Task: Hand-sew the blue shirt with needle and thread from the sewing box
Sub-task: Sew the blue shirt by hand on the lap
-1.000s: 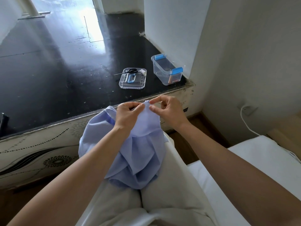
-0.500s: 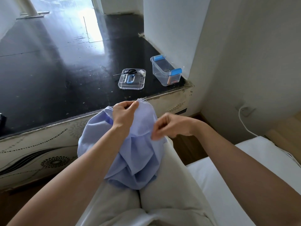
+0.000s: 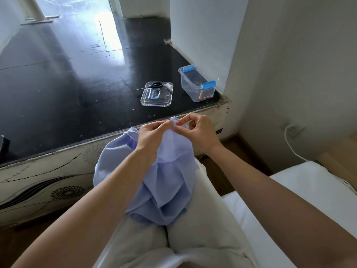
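Note:
The light blue shirt (image 3: 166, 182) lies bunched on my lap, one edge lifted up. My left hand (image 3: 152, 132) pinches that raised edge between thumb and fingers. Right beside it, my right hand (image 3: 199, 132) pinches at the same edge with thumb and forefinger; the needle itself is too small to make out. A thin white thread (image 3: 201, 154) hangs below my right wrist. The clear sewing box (image 3: 197, 85) with blue clips stands open on the black platform, its lid (image 3: 156, 94) lying flat to its left.
Black scissors (image 3: 153, 86) and a white thread spool (image 3: 169, 86) rest on the lid's far edge. The black platform (image 3: 67, 89) ends at a patterned front edge (image 3: 48, 182). A white cable (image 3: 289, 146) runs from a wall socket. A white mattress (image 3: 301, 190) lies at right.
My right hand dropped down and right, away from the edge, half a second ago, then came back up to the raised shirt edge. My left hand kept its pinch there.

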A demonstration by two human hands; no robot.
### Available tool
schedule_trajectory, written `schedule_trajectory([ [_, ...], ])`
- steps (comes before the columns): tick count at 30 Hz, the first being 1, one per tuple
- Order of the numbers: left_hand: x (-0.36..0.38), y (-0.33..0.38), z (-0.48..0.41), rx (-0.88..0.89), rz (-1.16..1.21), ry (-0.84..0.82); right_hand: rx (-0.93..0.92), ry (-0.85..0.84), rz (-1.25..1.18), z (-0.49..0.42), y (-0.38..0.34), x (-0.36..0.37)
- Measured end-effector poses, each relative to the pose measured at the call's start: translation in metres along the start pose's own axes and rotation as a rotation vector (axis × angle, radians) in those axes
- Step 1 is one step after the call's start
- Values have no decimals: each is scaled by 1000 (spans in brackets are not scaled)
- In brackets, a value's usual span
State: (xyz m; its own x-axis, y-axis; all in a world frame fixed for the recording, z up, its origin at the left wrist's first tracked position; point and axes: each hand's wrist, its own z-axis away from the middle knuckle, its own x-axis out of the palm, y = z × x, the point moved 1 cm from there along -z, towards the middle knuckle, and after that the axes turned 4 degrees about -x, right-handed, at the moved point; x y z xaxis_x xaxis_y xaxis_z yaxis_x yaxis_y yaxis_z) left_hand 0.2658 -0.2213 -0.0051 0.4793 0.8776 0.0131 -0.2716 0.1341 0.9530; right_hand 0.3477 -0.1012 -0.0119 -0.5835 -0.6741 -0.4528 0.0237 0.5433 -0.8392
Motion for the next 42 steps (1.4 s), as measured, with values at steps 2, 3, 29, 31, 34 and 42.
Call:
schedule_trajectory([
  [2,0,0,-1,-35,15,-7,-18,28,24,0,2,6],
  [3,-1,-1,-2,-45,14,-20,-24,40,21,0,4,8],
  [29,-3,-2,-11,-241,121,-86,-18,13,-41,-3,7,8],
  [31,-3,-2,-11,-234,129,-113,-35,23,-52,-3,10,10],
  [34,-3,-2,-10,-193,139,-118,-52,-68,-131,0,11,6],
  [42,-4,2,-8,-237,132,-113,70,-459,-225,13,15,-10],
])
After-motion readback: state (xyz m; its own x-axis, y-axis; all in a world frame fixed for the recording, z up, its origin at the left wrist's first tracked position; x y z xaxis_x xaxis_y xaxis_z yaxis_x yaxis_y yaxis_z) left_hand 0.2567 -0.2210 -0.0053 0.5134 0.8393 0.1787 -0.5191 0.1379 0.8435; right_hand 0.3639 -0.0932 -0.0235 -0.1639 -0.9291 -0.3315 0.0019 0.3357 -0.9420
